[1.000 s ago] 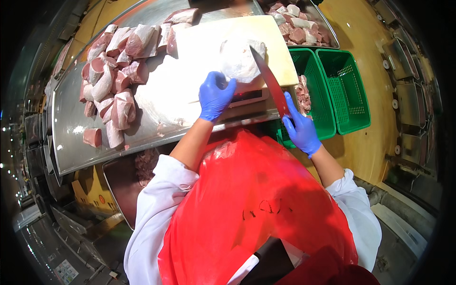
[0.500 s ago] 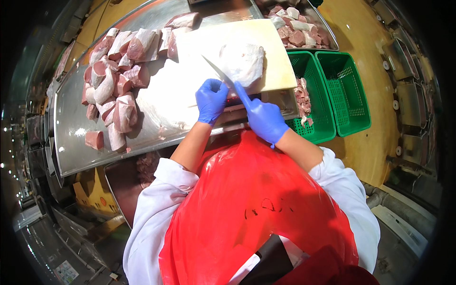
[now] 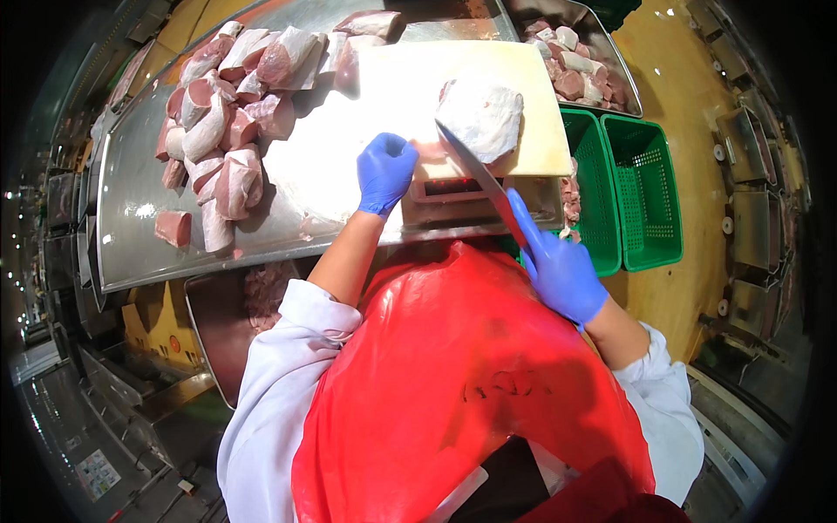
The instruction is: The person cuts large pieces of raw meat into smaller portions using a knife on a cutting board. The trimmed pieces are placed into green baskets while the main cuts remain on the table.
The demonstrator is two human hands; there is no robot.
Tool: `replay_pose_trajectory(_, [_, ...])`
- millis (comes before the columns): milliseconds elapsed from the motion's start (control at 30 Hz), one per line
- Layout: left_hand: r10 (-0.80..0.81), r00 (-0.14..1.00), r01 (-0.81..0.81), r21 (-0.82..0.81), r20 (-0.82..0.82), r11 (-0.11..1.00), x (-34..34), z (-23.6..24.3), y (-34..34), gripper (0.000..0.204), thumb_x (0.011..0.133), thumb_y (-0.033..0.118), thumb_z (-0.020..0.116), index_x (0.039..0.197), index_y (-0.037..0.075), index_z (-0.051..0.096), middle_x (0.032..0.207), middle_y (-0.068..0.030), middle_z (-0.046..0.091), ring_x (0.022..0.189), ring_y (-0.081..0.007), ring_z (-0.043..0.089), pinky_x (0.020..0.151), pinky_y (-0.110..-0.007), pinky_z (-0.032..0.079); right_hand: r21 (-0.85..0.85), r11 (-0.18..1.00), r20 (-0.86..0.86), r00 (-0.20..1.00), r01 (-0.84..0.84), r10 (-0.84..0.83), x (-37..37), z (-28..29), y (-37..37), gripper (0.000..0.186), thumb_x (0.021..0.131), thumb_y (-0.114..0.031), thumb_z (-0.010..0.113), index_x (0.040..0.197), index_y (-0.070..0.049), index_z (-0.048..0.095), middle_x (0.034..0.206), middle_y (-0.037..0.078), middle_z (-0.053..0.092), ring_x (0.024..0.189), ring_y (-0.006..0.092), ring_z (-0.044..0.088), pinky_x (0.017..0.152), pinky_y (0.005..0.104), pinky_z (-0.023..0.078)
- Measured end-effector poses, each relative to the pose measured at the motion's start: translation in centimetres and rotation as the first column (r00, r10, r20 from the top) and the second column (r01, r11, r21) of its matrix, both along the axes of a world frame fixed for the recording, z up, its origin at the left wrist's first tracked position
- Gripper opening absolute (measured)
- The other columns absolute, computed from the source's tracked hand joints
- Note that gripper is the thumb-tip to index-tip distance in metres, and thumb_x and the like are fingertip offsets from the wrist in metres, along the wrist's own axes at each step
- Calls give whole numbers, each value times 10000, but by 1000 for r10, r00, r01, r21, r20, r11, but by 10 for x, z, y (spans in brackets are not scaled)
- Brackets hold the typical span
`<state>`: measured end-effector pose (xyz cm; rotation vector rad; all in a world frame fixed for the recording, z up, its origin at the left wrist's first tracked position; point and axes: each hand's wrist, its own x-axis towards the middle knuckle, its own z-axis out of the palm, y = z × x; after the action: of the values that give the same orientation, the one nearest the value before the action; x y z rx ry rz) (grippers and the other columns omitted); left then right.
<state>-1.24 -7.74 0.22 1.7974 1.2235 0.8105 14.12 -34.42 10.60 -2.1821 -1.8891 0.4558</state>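
Note:
A pale, fat-covered piece of meat (image 3: pixel 493 118) lies on the cream cutting board (image 3: pixel 542 144). My right hand (image 3: pixel 565 272), in a blue glove, grips a knife (image 3: pixel 478 170), its index finger stretched along the handle. The blade slants up and left, its tip beside the meat's left edge. Left of the blade, my left hand (image 3: pixel 385 174), also gloved in blue, is closed with fingers curled above the board's near side. A pinkish patch shows between it and the blade; whether the fingers hold anything is hidden.
Many cut meat chunks (image 3: pixel 205 131) are heaped on the steel table (image 3: pixel 131 235) at left. Green baskets (image 3: pixel 643 196) stand at right, one with trimmings, below a steel tray (image 3: pixel 635 100) of meat pieces. A red-lit display (image 3: pixel 449 187) sits below the board; a bin (image 3: pixel 218 336) is beneath the table.
My right hand has drawn back toward me and right with the knife, whose tip has left the board's middle. My left hand stays closed. The view has shifted slightly.

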Motion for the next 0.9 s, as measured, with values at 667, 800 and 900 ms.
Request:
replay_pose_trajectory(667, [-189,667,-32,281,721,959,10,149,40,92,893,-12,760,968,2,708,868,-20,715,747,-62,631,699,-200,508,191,968,-280,954,165,-108,34,-45,-84,792,923,-88,606,1630,-206,267,749,146,676,548,297,621,559,420,530])
replay_pose_trajectory(800, [-488,487,218,440,725,871,99,193,-10,104,911,22,750,1008,21,712,919,-44,741,812,-97,670,750,-246,528,-2,811,-638,624,585,-451,39,-47,-104,768,963,-56,567,1640,-218,242,696,54,624,548,103,548,521,286,490])
replay_pose_trajectory(900, [-739,508,750,196,442,632,164,145,-42,258,921,66,747,1164,-5,700,1018,-35,731,902,-113,659,857,-269,524,-26,724,-762,456,689,-460,42,-66,-105,774,974,-24,559,1647,-203,220,716,6,611,583,52,529,491,222,477])
